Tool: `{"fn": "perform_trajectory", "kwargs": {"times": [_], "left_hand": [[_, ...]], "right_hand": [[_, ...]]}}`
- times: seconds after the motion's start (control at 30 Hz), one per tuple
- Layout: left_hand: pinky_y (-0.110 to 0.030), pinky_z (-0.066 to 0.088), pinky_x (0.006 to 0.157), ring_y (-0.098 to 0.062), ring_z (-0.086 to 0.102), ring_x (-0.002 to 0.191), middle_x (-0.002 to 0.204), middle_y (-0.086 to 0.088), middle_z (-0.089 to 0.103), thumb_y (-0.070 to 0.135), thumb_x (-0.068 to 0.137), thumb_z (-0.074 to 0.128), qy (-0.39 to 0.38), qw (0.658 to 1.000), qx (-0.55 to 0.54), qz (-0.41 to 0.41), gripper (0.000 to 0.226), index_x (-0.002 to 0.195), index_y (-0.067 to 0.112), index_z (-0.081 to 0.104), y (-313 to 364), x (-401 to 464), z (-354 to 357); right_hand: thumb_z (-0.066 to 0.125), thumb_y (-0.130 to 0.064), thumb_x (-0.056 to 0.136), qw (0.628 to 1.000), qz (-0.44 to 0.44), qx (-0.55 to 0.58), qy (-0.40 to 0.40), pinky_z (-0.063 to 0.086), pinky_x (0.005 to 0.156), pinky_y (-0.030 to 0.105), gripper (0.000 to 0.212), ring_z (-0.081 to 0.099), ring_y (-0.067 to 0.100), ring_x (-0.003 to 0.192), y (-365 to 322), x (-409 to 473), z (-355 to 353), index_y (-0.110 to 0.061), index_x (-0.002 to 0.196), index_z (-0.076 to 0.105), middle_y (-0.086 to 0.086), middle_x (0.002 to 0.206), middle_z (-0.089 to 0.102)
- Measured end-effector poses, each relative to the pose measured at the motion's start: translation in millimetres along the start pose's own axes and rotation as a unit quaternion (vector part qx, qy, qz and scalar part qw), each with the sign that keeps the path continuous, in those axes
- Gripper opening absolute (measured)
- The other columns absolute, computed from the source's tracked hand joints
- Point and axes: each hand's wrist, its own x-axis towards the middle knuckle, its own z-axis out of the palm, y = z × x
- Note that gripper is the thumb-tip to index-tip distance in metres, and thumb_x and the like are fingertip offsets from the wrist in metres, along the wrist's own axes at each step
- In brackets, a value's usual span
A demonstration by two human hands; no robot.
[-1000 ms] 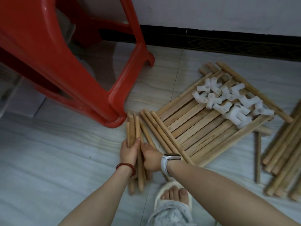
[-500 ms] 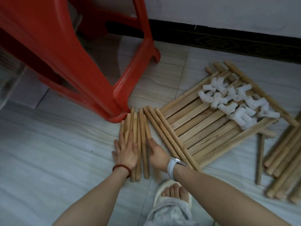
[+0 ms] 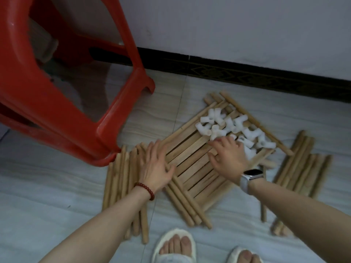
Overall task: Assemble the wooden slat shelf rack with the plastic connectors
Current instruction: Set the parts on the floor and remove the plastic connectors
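The left hand (image 3: 156, 168) and right hand (image 3: 228, 158) spread over the slat panel (image 3: 191, 158). Plastic connectors (image 3: 233, 128) lie heaped on it beyond the right hand. Dowels (image 3: 123, 179) lie left of the left hand, nearest the stool (image 3: 57, 103).

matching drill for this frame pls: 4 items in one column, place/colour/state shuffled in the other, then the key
Things:
1. white plastic connectors
2. red plastic stool
3. left hand
4. right hand

Descriptions:
A. bead bracelet on its wrist, fingers spread over the slats' left edge
B. piled on the wooden slat panel
C. watch on its wrist, fingertips at the connector pile
D. stands left of the parts, one foot beside the loose dowels

Pairs: 1-B, 2-D, 3-A, 4-C
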Motion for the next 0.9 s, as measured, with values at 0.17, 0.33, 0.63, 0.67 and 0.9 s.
{"fn": "perform_trajectory", "kwargs": {"times": [0.17, 0.33, 0.63, 0.67, 0.9], "left_hand": [[-0.049, 0.013, 0.116, -0.03, -0.006, 0.143, 0.156, -0.009, -0.005, 0.047, 0.083, 0.06, -0.07, 0.988, -0.001, 0.138, 0.088, 0.149, 0.03, 0.004, 63.5, 65.1, -4.4], [-0.063, 0.014, 0.108, -0.036, -0.019, 0.14, 0.154, 0.0, -0.023, 0.051, 0.076, 0.067, -0.151, 0.964, 0.115, 0.186, 0.101, 0.147, 0.042, -0.004, 118.9, 128.5, -0.1], [-0.051, 0.034, 0.097, -0.037, 0.024, 0.127, 0.153, -0.004, -0.007, 0.05, 0.08, 0.062, -0.149, 0.97, 0.156, 0.114, 0.079, 0.143, 0.04, 0.016, 140.0, 162.5, 24.8], [-0.051, 0.035, 0.094, -0.037, 0.026, 0.125, 0.153, -0.007, -0.004, 0.043, 0.084, 0.059, -0.121, 0.973, 0.162, 0.114, 0.072, 0.143, 0.038, 0.019, 143.0, 157.1, 27.1], [-0.052, 0.034, 0.098, -0.036, 0.025, 0.125, 0.152, -0.007, 0.002, 0.027, 0.09, 0.055, -0.047, 0.984, 0.14, 0.104, 0.055, 0.139, 0.037, 0.031, 121.6, 127.9, 38.9]], "right_hand": [[0.049, -0.069, 0.079, 0.963, 0.146, -0.102, -0.203, 0.012, 0.109, 0.063, 0.092, -0.004, 0.036, 0.143, 70.9, 30.3, -23.6, -0.043, 0.146, -0.009, 0.003, 0.158, -0.01], [0.05, -0.068, 0.078, 0.959, 0.135, -0.086, -0.233, 0.027, 0.106, 0.057, 0.094, -0.002, 0.038, 0.141, 88.4, 43.3, -13.3, -0.039, 0.147, -0.006, 0.003, 0.156, -0.006], [0.059, -0.05, 0.077, 0.984, 0.096, -0.06, -0.134, 0.044, 0.077, 0.035, 0.076, 0.028, 0.028, 0.125, 98.2, 29.9, -3.9, -0.028, 0.14, 0.025, 0.008, 0.133, 0.029], [0.06, -0.049, 0.076, 0.985, 0.103, -0.054, -0.131, 0.043, 0.075, 0.033, 0.075, 0.028, 0.027, 0.124, 98.8, 29.1, -3.4, -0.027, 0.139, 0.026, 0.008, 0.132, 0.029], [0.061, -0.046, 0.075, 0.98, 0.121, -0.017, -0.158, 0.039, 0.073, 0.034, 0.075, 0.023, 0.028, 0.125, 102.7, 31.5, -4.4, -0.025, 0.139, 0.027, 0.008, 0.131, 0.026]]}}
